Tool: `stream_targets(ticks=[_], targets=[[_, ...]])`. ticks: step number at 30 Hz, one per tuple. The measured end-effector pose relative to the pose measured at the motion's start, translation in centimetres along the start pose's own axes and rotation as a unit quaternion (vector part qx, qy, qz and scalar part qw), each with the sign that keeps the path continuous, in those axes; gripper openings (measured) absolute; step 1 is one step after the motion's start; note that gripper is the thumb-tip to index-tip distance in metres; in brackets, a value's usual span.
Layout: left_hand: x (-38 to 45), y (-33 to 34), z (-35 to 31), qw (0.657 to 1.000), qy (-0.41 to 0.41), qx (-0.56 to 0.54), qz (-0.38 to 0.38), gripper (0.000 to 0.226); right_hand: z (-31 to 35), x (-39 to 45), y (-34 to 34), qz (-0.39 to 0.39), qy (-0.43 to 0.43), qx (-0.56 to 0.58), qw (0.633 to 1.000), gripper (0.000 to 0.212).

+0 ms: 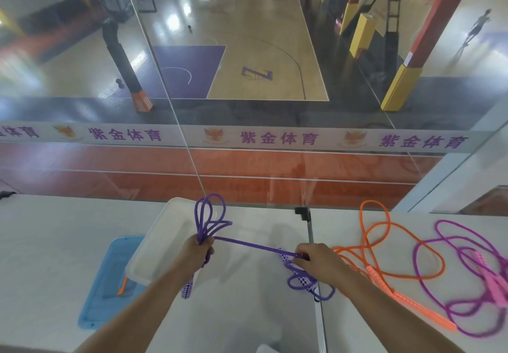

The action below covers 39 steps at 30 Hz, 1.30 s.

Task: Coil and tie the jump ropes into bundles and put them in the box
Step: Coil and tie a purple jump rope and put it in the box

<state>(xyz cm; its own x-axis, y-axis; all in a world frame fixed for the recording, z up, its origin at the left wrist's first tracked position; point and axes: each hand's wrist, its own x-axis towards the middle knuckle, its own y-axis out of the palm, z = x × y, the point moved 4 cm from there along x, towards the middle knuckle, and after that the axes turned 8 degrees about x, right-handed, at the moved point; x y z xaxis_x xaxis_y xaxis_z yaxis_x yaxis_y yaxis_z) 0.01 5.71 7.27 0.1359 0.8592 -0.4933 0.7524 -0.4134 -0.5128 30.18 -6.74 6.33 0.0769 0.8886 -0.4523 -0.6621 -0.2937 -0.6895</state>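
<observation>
The purple jump rope sits near the middle of the white table, gathered into several loops that stand up and fan out toward twelve o'clock from the left hand. That hand is closed into a fist around the base of the loops, and a checkered purple-and-white handle hangs below it toward six o'clock. From the fist a single taut strand runs toward three o'clock to the right hand, whose fingers are curled and pinch the strand; under this hand lie the rope's loose coils and what seems to be the second checkered handle, though the hand hides much of it. Just at nine o'clock of the left hand stands the box, a white open container, tilted in the view, its near corner resting on a blue lid that lies flat on the table. At three o'clock of the right hand an orange jump rope sprawls uncoiled, its orange handles stretching toward five o'clock. Farther out the same way a magenta jump rope with pink handles lies in loose loops, overlapping the orange one. Beyond the table edge, at twelve o'clock, a glass panel looks down on a basketball court.
</observation>
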Motion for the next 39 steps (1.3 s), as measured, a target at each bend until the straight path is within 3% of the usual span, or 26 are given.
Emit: stream_targets(ticks=[4, 7, 13, 19, 21, 25, 30, 35, 37, 39], targets=[[-0.2, -0.1, -0.4, 0.999, -0.013, -0.012, -0.028, 0.033, -0.5, 0.1, -0.8, -0.022, 0.01, -0.114, 0.993, 0.021], [0.2, -1.0, -0.1, 0.998, -0.03, -0.015, -0.05, 0.032, -1.6, -0.1, -0.7, -0.028, 0.009, -0.143, 0.989, 0.048], [1.4, -2.7, 0.9, 0.993, -0.057, -0.01, -0.099, 0.028, -1.5, 0.6, 0.0, -0.058, -0.009, -0.002, 0.998, 0.045], [2.6, -4.9, 0.1, 0.993, -0.04, 0.003, -0.108, 0.026, -1.1, 0.6, -2.1, -0.095, -0.018, 0.063, 0.993, 0.024], [2.4, -5.4, -0.9, 0.995, -0.017, 0.005, -0.098, 0.021, -1.3, 0.0, -3.2, -0.11, 0.003, 0.13, 0.985, 0.02], [3.1, -6.1, -1.4, 0.995, -0.019, -0.037, -0.093, 0.016, -1.2, -1.7, -5.0, -0.131, 0.054, 0.31, 0.94, 0.039], [3.9, -6.4, -2.1, 0.989, -0.041, -0.099, -0.104, 0.014, -1.9, -2.3, -5.7, -0.146, 0.071, 0.35, 0.922, 0.035], [4.5, -5.9, -2.8, 0.99, -0.038, -0.064, -0.119, 0.013, -2.8, -2.3, -5.5, -0.151, 0.083, 0.372, 0.912, 0.031], [4.2, -4.7, -2.8, 0.993, -0.045, -0.07, -0.082, 0.014, -2.9, -2.4, -5.1, -0.142, 0.076, 0.352, 0.922, 0.036], [3.4, -3.3, -3.1, 0.997, -0.036, -0.061, -0.035, 0.015, -3.0, -2.3, -4.2, -0.12, 0.054, 0.333, 0.934, 0.028]])
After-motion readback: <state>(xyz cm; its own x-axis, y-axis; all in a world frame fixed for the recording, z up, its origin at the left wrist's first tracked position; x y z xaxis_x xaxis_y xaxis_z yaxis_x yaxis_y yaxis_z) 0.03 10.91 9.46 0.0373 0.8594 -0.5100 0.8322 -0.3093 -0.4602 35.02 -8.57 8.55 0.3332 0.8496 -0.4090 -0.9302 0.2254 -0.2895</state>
